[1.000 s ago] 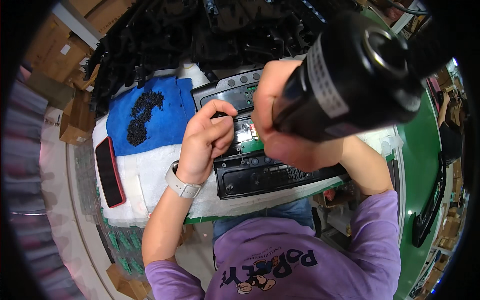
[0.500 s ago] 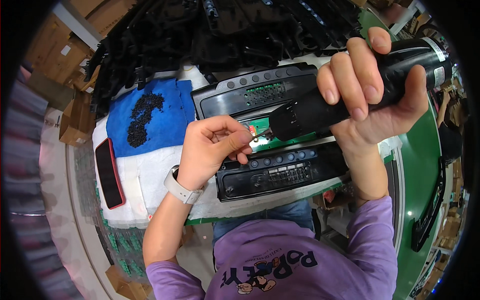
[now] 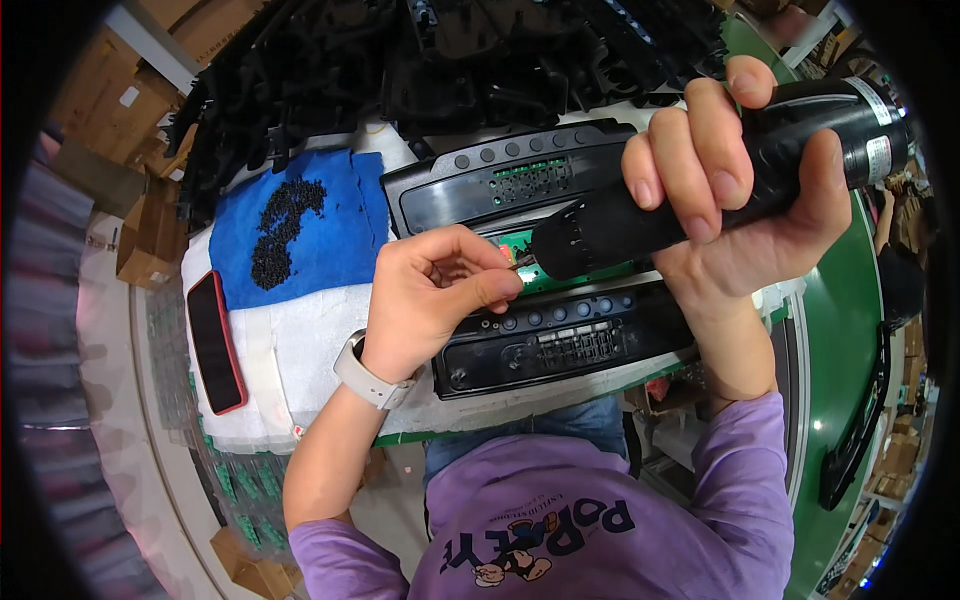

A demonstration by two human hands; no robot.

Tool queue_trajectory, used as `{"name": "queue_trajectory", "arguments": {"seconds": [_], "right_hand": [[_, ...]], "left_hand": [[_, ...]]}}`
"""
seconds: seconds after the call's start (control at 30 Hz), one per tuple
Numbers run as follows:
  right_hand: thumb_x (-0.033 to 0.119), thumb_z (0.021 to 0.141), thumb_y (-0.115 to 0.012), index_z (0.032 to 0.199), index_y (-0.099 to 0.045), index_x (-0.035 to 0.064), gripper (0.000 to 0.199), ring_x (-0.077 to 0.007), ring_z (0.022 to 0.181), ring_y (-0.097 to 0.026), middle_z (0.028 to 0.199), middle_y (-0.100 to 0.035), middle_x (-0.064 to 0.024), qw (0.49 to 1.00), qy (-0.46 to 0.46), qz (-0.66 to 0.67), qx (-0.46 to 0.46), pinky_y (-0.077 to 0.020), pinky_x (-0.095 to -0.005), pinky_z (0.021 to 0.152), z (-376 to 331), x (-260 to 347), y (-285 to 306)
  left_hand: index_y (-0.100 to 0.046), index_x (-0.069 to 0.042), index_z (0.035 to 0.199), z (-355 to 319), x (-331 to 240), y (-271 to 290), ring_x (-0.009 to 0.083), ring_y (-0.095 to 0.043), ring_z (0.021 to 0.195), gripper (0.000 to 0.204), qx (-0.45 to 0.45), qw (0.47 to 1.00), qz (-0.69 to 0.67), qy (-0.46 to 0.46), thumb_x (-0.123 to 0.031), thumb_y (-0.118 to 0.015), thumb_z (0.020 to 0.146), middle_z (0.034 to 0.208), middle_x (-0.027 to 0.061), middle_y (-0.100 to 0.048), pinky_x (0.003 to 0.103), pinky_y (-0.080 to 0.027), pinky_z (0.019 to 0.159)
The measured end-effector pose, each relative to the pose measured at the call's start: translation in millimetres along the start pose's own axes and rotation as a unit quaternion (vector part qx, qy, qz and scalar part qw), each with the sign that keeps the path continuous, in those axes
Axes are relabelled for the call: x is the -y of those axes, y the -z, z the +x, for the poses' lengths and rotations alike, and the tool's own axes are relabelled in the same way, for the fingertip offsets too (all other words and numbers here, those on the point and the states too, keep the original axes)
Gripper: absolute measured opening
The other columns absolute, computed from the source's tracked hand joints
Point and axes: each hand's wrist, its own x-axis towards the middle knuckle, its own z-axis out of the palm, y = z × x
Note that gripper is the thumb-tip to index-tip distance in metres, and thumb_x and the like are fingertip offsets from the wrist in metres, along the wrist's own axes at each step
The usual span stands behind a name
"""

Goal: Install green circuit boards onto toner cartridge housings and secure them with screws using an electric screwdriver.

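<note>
My right hand (image 3: 720, 190) is wrapped round a black electric screwdriver (image 3: 620, 232), held nearly level with its nose to the left. At the tip of its thin bit (image 3: 526, 262), the thumb and fingers of my left hand (image 3: 430, 290) are pinched together. Whatever lies between those fingertips is too small or hidden to make out. Beneath the screwdriver is a green circuit board (image 3: 565, 283), partly covered by it and my left hand. Two black plastic panels with round buttons flank the board: a far panel (image 3: 440, 207) and a near panel (image 3: 480, 365).
A blue cloth (image 3: 345, 240) on the left bears a heap of tiny black screw-like pieces (image 3: 272, 258). Beside it lies a phone with a red edge (image 3: 214, 345). Black plastic housings (image 3: 480, 60) are piled at the back. Cardboard boxes (image 3: 150, 240) stand far left.
The screwdriver's nose has shifted slightly left. My left fingertips have moved a little right, closer to the nose, so less of the bit shows.
</note>
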Motion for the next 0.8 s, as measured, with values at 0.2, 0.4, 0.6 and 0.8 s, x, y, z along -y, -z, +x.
{"name": "queue_trajectory", "arguments": {"seconds": [0.2, 0.4, 0.6, 0.8], "right_hand": [[0.04, 0.087, -0.046, 0.108, -0.043, 0.0035, 0.043, -0.0089, 0.049, -0.044, 0.067, -0.046, 0.0015, 0.999, -0.003, -0.007, -0.054, -0.0398, -0.0301, 0.062, -3, 3, 11], [0.041, 0.081, -0.06, 0.1, -0.041, 0.0044, 0.046, -0.009, 0.041, -0.043, 0.059, -0.047, 0.0004, 0.977, -0.11, -0.18, 0.015, -0.0365, -0.023, 0.046, -13, 0, 16], [0.024, 0.062, -0.068, 0.084, -0.05, 0.0013, 0.036, -0.0076, 0.054, -0.048, 0.066, -0.051, -0.0038, 0.959, -0.144, -0.224, -0.1, -0.0393, -0.0197, 0.05, -17, -6, 4], [0.02, 0.063, -0.072, 0.08, -0.049, 0.0027, 0.034, -0.0085, 0.053, -0.047, 0.062, -0.049, -0.0023, 0.943, -0.175, -0.277, -0.063, -0.0376, -0.021, 0.049, -17, -12, -5]], "left_hand": [[-0.06, 0.003, 0.084, -3, -5, -1, 0.0128, -0.061, 0.073, 0.013, 0.028, 0.999, -0.009, 0.021, 0.0, -0.067, 0.073, 0.082, 0.008, -0.064, 0.025, -0.05, 0.067], [-0.06, -0.003, 0.091, 5, -4, 3, 0.0304, -0.052, 0.102, 0.033, 0.026, 0.85, 0.443, -0.283, -0.009, -0.074, 0.061, 0.104, 0.0092, -0.058, 0.036, -0.041, 0.088], [-0.058, -0.002, 0.087, 7, 14, 4, 0.0301, -0.053, 0.101, 0.024, 0.051, 0.877, 0.405, -0.255, -0.005, -0.069, 0.066, 0.102, 0.0114, -0.059, 0.036, -0.043, 0.085], [-0.055, -0.001, 0.08, 6, 15, 6, 0.0301, -0.054, 0.095, 0.016, 0.037, 0.887, 0.39, -0.244, -0.005, -0.065, 0.069, 0.095, 0.0118, -0.059, 0.037, -0.043, 0.08]]}}
